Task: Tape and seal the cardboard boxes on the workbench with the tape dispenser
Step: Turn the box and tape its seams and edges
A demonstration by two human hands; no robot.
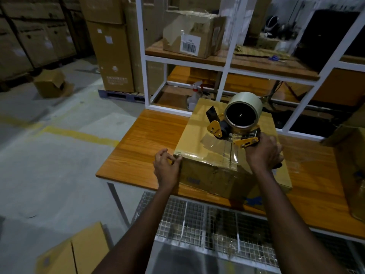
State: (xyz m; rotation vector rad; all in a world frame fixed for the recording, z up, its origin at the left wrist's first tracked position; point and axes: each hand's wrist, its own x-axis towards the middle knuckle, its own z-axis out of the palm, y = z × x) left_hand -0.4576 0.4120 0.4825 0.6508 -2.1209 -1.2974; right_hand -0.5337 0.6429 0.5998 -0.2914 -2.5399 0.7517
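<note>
Cardboard box (197,125) sits on worktop (142,139); stiff, probably light, best steadied at corners. Right hand (262,153) fingers wrap tape dispenser (237,123) handle over the box top. Left hand (166,167) fingers loosely curled, touching near-left corner.

A warehouse: stacked cartons (110,56) on a pallet (120,95), concrete floor (49,155).

Your right hand (262,152) buries the handle of the tape dispenser (236,123); second box (353,165) runs off the right edge.
</note>
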